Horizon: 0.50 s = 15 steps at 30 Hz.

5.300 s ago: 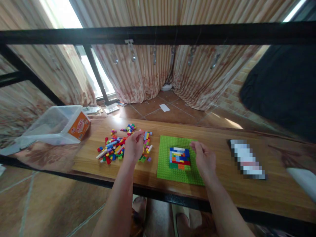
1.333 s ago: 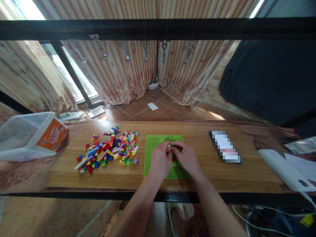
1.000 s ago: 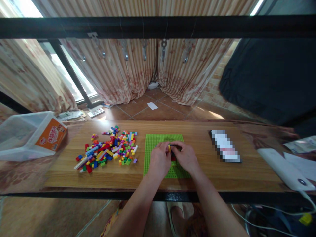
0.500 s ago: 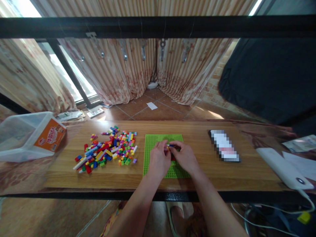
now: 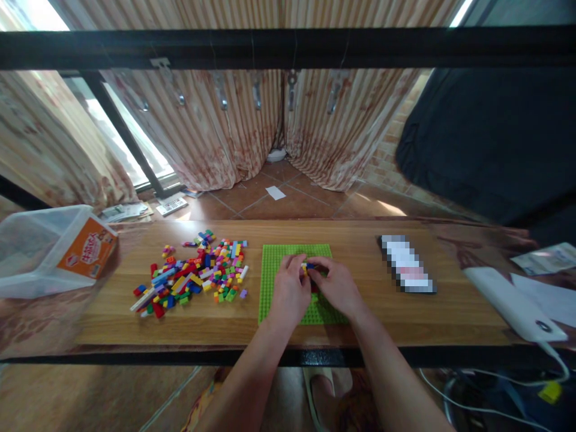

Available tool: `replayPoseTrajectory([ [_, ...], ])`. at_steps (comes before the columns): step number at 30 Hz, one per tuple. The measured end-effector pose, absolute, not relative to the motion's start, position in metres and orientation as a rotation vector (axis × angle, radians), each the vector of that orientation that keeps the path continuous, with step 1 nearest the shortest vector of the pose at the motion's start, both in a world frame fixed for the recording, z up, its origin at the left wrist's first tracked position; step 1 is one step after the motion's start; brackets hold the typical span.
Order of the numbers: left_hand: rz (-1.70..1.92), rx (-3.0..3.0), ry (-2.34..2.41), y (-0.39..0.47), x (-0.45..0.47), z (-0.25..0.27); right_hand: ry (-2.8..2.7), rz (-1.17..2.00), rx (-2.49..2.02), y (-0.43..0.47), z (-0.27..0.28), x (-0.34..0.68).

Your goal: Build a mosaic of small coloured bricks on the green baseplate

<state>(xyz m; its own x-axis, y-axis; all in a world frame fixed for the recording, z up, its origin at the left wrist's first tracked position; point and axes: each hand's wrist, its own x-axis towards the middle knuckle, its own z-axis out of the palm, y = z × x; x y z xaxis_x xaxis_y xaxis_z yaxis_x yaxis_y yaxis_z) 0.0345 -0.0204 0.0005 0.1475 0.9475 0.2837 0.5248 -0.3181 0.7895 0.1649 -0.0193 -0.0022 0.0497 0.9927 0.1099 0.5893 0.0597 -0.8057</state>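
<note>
Over the green baseplate (image 5: 272, 264), my left hand (image 5: 291, 288) and my right hand (image 5: 336, 285) meet with their fingertips close together. Between them they pinch a few small toy bricks (image 5: 308, 266), with blue, yellow and white showing. Both hands are closed on these bricks, and the fingers cover most of them. Some red shows on the baseplate under my right hand, largely hidden. Left of the baseplate lies a loose pile of toy bricks (image 5: 193, 276) in many colours.
A clear plastic bin (image 5: 40, 252) with an orange label stands at the table's left end. To the right lie a phone (image 5: 407, 264) with a blurred screen and a white power bank (image 5: 513, 303) with a cable. A dark bar (image 5: 288, 48) crosses above the wooden tabletop (image 5: 360, 330).
The view has shifted very slightly. Both hands stay at the same spot over the baseplate, and a little more of the blue and yellow bricks shows between the fingers.
</note>
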Motion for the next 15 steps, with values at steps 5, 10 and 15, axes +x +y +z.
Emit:
replayPoseTrajectory([
  [5,1.006,1.93,1.416,-0.0196,0.035,-0.0003,-1.599,0.722,-1.586,-0.0196,-0.0037,0.1655],
  [10,0.994,1.908,1.406,-0.0186,0.0343,0.0001,-1.581,0.686,-1.635,-0.0192,-0.0059,0.1622],
  [15,1.011,1.901,1.441,-0.0186,0.0337,0.0008,-1.52,0.714,-1.72,-0.0176,-0.0049,0.1584],
])
